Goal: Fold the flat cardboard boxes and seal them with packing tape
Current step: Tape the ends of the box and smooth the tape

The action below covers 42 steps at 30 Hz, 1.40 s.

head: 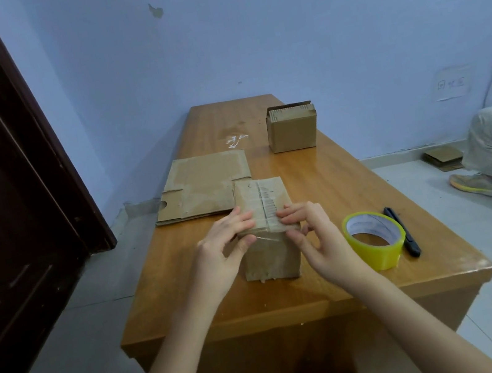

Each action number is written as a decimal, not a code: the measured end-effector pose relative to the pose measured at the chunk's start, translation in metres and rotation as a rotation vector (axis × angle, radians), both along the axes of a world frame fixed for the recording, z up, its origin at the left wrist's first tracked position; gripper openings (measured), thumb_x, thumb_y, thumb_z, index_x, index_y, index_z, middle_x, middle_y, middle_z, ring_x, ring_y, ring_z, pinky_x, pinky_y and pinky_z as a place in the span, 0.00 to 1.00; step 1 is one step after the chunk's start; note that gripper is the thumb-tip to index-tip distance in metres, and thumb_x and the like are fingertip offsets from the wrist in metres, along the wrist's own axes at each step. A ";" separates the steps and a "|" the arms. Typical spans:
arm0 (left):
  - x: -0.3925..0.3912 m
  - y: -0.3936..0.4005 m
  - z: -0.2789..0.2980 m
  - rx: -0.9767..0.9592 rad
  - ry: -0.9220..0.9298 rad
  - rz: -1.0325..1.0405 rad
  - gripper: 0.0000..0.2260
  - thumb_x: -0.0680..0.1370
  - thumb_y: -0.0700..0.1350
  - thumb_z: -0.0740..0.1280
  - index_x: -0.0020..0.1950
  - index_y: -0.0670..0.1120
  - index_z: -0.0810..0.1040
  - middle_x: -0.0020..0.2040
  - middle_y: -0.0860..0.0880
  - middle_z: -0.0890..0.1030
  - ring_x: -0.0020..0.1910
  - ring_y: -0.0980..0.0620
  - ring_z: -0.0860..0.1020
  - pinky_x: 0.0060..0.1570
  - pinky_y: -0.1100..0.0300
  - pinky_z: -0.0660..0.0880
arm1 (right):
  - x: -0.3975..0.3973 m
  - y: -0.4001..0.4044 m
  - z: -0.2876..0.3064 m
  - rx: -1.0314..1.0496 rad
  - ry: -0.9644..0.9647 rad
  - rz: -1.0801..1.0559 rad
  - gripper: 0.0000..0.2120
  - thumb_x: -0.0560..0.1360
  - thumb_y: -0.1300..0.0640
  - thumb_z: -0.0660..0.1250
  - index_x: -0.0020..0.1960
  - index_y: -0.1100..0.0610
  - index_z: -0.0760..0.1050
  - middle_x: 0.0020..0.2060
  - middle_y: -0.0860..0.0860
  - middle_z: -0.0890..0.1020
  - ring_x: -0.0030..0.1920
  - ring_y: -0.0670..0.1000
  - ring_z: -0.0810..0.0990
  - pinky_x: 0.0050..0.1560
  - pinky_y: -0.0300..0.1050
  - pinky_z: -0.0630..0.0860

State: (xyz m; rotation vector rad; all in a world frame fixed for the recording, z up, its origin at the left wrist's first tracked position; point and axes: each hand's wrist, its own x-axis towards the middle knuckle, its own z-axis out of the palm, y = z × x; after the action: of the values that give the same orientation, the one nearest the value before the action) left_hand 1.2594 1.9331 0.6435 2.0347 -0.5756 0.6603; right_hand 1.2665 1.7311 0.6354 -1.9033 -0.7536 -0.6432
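Note:
A folded cardboard box (271,257) stands on the wooden table (318,180), with clear tape along its closed top seam. My left hand (225,248) holds the box's near top edge from the left, fingers on top and thumb on the front face. My right hand (314,233) holds the same edge from the right, fingertips pressing on the tape by the seam. A flat unfolded cardboard box (202,187) lies behind and to the left. A roll of yellow packing tape (374,239) lies to the right of my right hand.
Another folded box (292,128) stands at the far right of the table. A black utility knife (403,230) lies beside the tape roll. A dark door (3,181) is on the left. A seated person's leg and shoe (489,152) and floor cardboard (443,158) are at right.

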 end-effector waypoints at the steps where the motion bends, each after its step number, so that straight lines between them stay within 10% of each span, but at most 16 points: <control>1: 0.001 -0.001 -0.004 0.003 -0.026 0.003 0.13 0.75 0.49 0.65 0.59 0.51 0.78 0.62 0.56 0.76 0.68 0.61 0.69 0.64 0.55 0.72 | -0.001 -0.001 -0.004 -0.006 -0.020 0.004 0.09 0.78 0.57 0.61 0.56 0.58 0.74 0.58 0.46 0.76 0.66 0.46 0.71 0.57 0.34 0.71; 11: -0.014 -0.061 -0.019 -0.575 0.072 0.055 0.12 0.77 0.47 0.65 0.60 0.50 0.71 0.65 0.52 0.73 0.70 0.62 0.65 0.61 0.70 0.68 | -0.013 0.066 -0.022 0.594 0.010 -0.261 0.11 0.73 0.52 0.69 0.53 0.55 0.73 0.56 0.47 0.79 0.68 0.47 0.71 0.65 0.59 0.69; 20: -0.014 -0.041 -0.017 -0.469 0.094 0.014 0.08 0.80 0.44 0.60 0.58 0.50 0.75 0.64 0.56 0.75 0.69 0.59 0.68 0.66 0.64 0.67 | -0.008 0.020 -0.015 0.301 -0.012 -0.094 0.10 0.78 0.60 0.61 0.56 0.56 0.78 0.58 0.47 0.80 0.67 0.48 0.72 0.67 0.40 0.68; 28: -0.019 -0.048 -0.016 -0.569 0.153 -0.002 0.15 0.73 0.48 0.71 0.57 0.49 0.73 0.62 0.57 0.76 0.68 0.60 0.67 0.67 0.56 0.69 | -0.016 0.017 -0.011 0.252 0.043 -0.083 0.15 0.70 0.54 0.73 0.56 0.54 0.77 0.58 0.44 0.79 0.68 0.44 0.71 0.63 0.40 0.72; 35: -0.016 -0.031 -0.013 -0.453 0.168 -0.029 0.07 0.78 0.45 0.61 0.54 0.51 0.76 0.62 0.55 0.76 0.67 0.61 0.68 0.64 0.63 0.68 | -0.004 -0.005 0.011 0.006 0.101 -0.078 0.09 0.71 0.63 0.73 0.50 0.54 0.81 0.51 0.40 0.82 0.60 0.41 0.76 0.60 0.42 0.71; 39: -0.014 -0.017 -0.002 -0.396 0.247 -0.099 0.09 0.78 0.48 0.59 0.52 0.51 0.78 0.61 0.53 0.78 0.67 0.61 0.68 0.65 0.65 0.67 | -0.005 -0.016 0.054 -0.143 0.327 0.006 0.08 0.77 0.52 0.67 0.47 0.54 0.84 0.43 0.41 0.84 0.48 0.36 0.77 0.47 0.27 0.68; 42: -0.014 -0.019 0.008 -0.266 0.298 -0.030 0.11 0.77 0.58 0.61 0.50 0.52 0.76 0.59 0.52 0.75 0.60 0.67 0.70 0.60 0.66 0.71 | 0.021 -0.010 0.089 -0.195 0.467 -0.068 0.19 0.79 0.43 0.60 0.46 0.55 0.83 0.42 0.46 0.85 0.46 0.42 0.81 0.52 0.36 0.75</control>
State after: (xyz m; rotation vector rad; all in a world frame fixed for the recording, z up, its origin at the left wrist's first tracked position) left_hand 1.2456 1.9138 0.6518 1.8244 -0.3236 0.3816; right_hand 1.2877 1.7214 0.7248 -2.1553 -0.4634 -0.1512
